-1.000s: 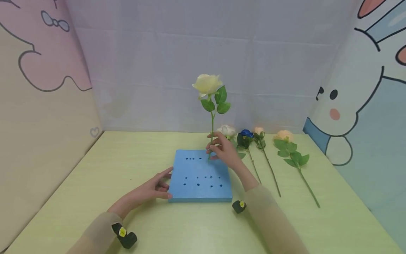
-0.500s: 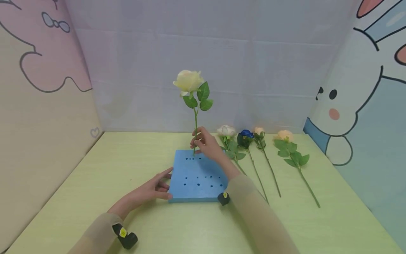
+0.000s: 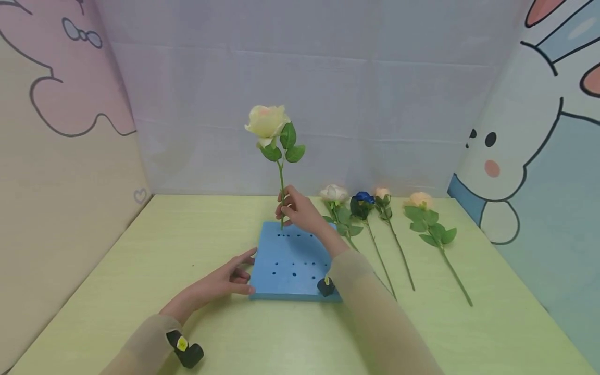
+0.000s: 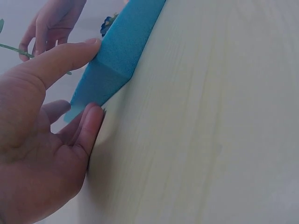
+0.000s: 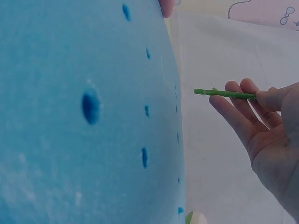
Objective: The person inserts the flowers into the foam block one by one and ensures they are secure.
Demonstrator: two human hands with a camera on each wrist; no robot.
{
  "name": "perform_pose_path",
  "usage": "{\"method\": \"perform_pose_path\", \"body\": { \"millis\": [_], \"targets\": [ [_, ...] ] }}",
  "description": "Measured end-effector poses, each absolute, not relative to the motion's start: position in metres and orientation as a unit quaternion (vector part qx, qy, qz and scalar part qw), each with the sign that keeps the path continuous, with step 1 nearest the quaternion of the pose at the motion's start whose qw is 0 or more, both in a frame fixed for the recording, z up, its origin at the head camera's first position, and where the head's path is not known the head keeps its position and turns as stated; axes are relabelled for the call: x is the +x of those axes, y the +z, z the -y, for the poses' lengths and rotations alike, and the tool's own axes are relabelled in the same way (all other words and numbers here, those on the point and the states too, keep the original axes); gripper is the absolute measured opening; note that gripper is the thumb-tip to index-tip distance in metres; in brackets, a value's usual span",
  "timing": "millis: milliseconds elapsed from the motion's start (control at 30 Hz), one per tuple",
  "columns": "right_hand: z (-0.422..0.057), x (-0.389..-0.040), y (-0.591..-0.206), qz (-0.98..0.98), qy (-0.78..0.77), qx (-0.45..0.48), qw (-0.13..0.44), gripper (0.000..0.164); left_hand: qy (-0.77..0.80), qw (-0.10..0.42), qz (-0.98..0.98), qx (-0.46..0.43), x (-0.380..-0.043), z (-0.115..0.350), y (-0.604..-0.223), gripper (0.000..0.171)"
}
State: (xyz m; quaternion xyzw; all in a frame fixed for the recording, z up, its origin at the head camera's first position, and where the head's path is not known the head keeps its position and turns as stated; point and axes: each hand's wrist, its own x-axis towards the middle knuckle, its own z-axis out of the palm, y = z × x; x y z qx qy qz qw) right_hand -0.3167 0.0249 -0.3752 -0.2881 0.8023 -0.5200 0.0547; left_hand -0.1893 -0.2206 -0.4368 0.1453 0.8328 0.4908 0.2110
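My right hand [image 3: 302, 211] pinches the green stem of an artificial cream rose [image 3: 267, 125] between thumb and fingers. The rose stands nearly upright over the far edge of a blue foam board [image 3: 286, 250] with several small holes. In the right wrist view, the stem's lower end [image 5: 222, 93] points at the board's holed face and is apart from it. At the board's near left side rests my left hand [image 3: 220, 278], its thumb [image 4: 70, 53] touching the top edge by the corner and its other fingers spread along the side.
Right of the board lie a white rose [image 3: 335, 193], a blue rose [image 3: 363, 198], a small peach rose [image 3: 383, 194] and a leafy peach rose [image 3: 421, 200], stems toward me. Pale fabric walls [image 3: 300, 94] stand around the wooden-patterned table [image 3: 211, 333].
My right hand has carried the cream rose leftward, from above the board's right part to above its left part. My left hand has stayed at the board's side.
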Motion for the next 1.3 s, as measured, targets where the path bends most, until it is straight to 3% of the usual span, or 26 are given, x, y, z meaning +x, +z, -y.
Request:
{"method": "perform_pose_path", "body": {
  "millis": [833, 1300],
  "targets": [
    [-0.0297, -0.3175, -0.3837, -0.826, -0.463, -0.31, 0.084, 0.011, 0.498, 0.209, -0.83, 0.139, -0.1913, 0.2209, -0.4408, 0.094],
    [-0.0299, -0.3167, -0.3773, -0.869, -0.383, -0.306, 0.068, 0.012, 0.493, 0.207, -0.835, 0.131, -0.1903, 0.219, -0.4406, 0.095]
  ]
}}
